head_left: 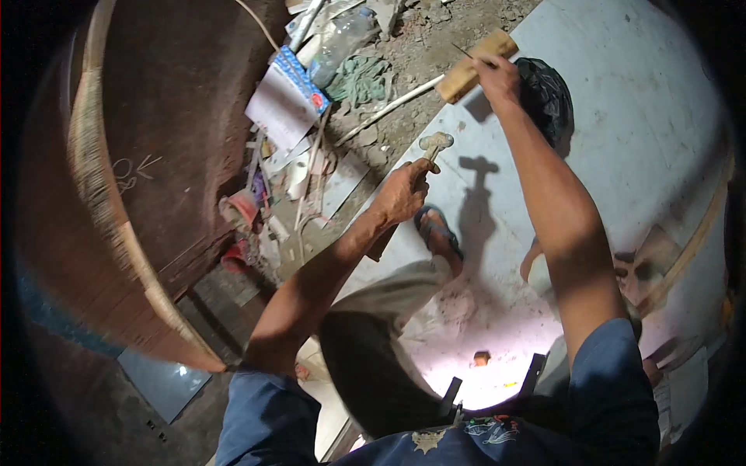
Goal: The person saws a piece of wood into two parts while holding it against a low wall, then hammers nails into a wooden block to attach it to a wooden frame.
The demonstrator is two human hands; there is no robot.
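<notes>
My left hand [402, 193] is wrapped round the handle of a hammer [437, 142], its worn head pointing up and away above the pale sheet. Farther right, my right hand [499, 80] is closed at a short wooden block [460, 82]. From its fingertips sticks a thin dark rod [461, 50], nail-like, over the block; its other end is hidden by the fingers. A black plastic bag [550, 101] lies just right of that hand. Hammer and block are well apart.
My sandalled foot [437, 227] stands on a large pale sheet [622, 101]. Rubble, a plastic bottle [336, 48], papers [281, 107] and a white pipe [388, 107] lie along its left side. A big brown panel with a curved wooden edge [92, 132] rises at left.
</notes>
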